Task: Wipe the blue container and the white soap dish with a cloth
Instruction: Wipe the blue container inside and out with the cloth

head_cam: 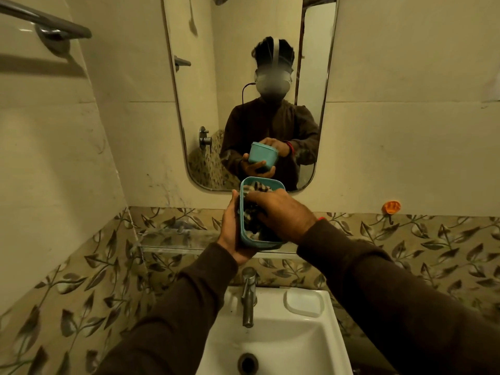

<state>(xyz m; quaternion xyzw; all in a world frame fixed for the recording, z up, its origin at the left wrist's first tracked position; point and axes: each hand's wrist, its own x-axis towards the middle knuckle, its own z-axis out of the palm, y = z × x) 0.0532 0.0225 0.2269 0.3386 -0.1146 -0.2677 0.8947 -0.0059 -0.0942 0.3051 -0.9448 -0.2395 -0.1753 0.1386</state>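
Blue container (pixel 244 234) with checked cloth (pixel 253 212) inside; white soap dish (pixel 304 303) on basin rim

No readable txt, labels, brand marks or nos. anywhere: none on blue container (pixel 244 234), soap dish (pixel 304 303), tap (pixel 248 299), sink (pixel 278 345) or mirror (pixel 238 85).

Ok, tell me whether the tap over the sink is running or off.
Off. No water shows below the spout of the tap, and the sink basin around the drain looks dry. Both hands are up at the blue container.

Cloth (pixel 250 209) inside container (pixel 244 234), above sink (pixel 273 334); soap dish (pixel 304 303) right of tap (pixel 248 299).
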